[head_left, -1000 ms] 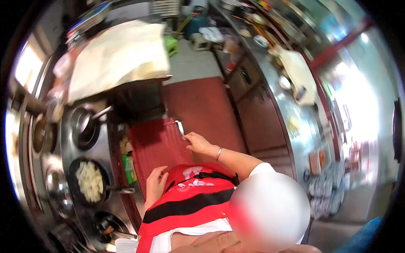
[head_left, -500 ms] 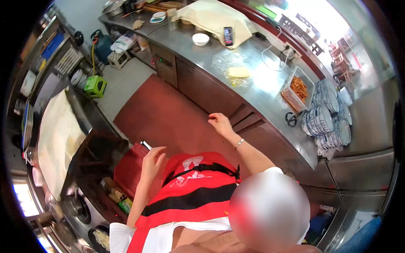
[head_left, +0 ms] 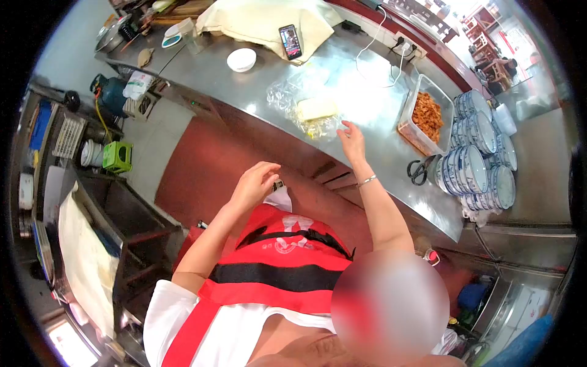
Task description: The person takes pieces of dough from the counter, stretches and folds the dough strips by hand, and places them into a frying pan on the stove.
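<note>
My right hand (head_left: 353, 144) is over the front edge of the steel counter (head_left: 238, 92), fingers apart and curved, with nothing in it. Just left of its fingertips lies a pale yellow block (head_left: 317, 109) on crumpled clear plastic wrap (head_left: 284, 92). My left hand (head_left: 255, 183) hangs in front of the red apron (head_left: 287, 235), its fingers loosely bent and empty. A clear tub of reddish-brown food (head_left: 427, 116) stands on the counter to the right of my right hand, with black scissors (head_left: 419, 171) near it.
Stacked blue-and-white bowls (head_left: 469, 168) stand at the counter's right end. A white bowl (head_left: 241, 60), a phone (head_left: 290, 41) and a cream cloth (head_left: 244, 21) are farther back. A green stool (head_left: 117, 157) and a blue gas cylinder (head_left: 111, 95) stand on the floor at left.
The view has swung from the stove side to the counter, which is now nearer. My right hand has moved forward to the counter's edge, and my left hand has risen in front of the apron.
</note>
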`<state>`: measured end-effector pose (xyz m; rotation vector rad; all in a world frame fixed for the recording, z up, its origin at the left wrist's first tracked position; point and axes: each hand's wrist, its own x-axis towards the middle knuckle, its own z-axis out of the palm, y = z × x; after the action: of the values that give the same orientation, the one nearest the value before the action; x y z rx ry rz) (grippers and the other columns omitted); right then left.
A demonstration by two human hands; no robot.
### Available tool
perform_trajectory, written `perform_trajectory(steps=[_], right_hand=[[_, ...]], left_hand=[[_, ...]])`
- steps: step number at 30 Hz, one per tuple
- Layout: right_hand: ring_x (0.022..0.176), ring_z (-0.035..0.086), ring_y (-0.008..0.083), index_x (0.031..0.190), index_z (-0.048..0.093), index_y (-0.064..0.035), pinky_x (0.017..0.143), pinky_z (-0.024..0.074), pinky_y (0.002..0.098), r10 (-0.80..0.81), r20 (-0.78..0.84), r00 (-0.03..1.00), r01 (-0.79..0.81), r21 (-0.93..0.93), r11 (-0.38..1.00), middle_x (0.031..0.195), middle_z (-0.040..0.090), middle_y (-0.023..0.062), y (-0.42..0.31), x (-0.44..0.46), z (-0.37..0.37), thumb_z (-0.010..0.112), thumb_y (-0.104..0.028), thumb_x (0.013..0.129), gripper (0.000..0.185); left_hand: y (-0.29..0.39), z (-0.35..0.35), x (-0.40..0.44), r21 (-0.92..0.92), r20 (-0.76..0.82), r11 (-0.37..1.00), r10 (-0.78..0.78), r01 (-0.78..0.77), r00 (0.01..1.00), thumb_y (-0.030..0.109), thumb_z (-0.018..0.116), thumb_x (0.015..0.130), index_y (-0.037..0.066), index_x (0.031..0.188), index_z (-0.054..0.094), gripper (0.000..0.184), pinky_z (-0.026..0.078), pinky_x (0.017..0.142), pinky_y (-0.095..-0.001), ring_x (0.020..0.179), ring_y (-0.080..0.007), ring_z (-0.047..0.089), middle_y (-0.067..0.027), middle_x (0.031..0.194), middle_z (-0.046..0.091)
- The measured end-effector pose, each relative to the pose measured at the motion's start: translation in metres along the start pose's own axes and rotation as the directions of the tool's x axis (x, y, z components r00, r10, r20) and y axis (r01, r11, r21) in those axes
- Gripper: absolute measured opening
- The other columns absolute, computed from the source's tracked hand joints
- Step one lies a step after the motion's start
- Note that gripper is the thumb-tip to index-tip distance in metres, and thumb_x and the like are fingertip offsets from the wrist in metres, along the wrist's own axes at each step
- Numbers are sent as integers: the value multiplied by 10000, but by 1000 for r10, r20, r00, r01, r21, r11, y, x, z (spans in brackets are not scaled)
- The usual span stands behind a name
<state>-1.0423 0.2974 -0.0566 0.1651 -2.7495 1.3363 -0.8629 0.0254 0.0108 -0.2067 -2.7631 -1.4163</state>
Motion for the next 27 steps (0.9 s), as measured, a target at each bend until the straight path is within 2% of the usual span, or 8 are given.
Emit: perform_trajectory(steps=[5,12,17,19,20,22,24,27], right_hand=[[978,610,289,1172,589,-31,847,487,378,190,-67,979,-193,-37,981,1153,582,182,25,56,15,666,-162,820,383],[975,602,284,1163,584,-31,840,483,379,242,-73,968,-243,-10,970,1140,572,172,34,82,24,671,-133,812,376],[931,579,298,1131,582,-34,829,470,385,145,-9,989,-145,-87,986,1098,568,175,42,88,17,679,-100,782,368],[934,575,306,1111,581,-31,830,468,386,144,14,990,-143,-54,988,1104,567,177,41,91,14,680,-88,770,360],[933,572,305,1107,581,-31,828,468,385,157,47,986,-154,-68,986,1093,569,172,42,95,12,679,-86,769,356],[932,570,304,1104,580,-31,827,468,384,162,84,983,-155,-81,985,1081,571,166,49,102,9,677,-84,769,352],[910,577,299,1098,580,-34,816,474,384,57,111,992,-52,-46,998,1066,567,154,54,108,6,678,-85,768,348],[868,608,255,1096,587,-45,751,494,356,17,160,987,-2,-96,995,1063,572,139,58,116,1,687,-71,761,350]], left_hand=[[-33,0,110,-31,22,999,-17,18,1000,161,603,854,45,1093,605,265,499,798,-358,885,-267,624,-125,1007,624],[-67,27,235,119,64,993,-20,12,998,165,609,844,6,1036,611,249,485,785,-405,902,-317,609,-151,988,625],[-78,72,279,339,137,940,-99,47,986,115,625,790,3,936,638,185,492,787,-403,870,-320,619,-154,943,636],[-87,91,279,578,182,815,-79,-42,980,77,609,742,23,868,653,144,489,789,-399,877,-297,614,-143,908,640],[-89,97,279,581,179,813,-82,-38,980,77,609,742,23,868,653,144,489,789,-399,877,-297,614,-143,908,640],[-84,106,280,695,148,705,52,-141,988,130,596,740,45,816,630,119,482,707,-412,829,-289,600,-130,827,624],[-85,117,282,717,90,689,55,-103,994,134,585,738,51,814,628,121,478,695,-409,825,-279,599,-123,818,622],[-90,130,283,744,9,667,43,-35,999,138,573,739,59,813,622,119,474,682,-403,819,-266,599,-112,814,619]])
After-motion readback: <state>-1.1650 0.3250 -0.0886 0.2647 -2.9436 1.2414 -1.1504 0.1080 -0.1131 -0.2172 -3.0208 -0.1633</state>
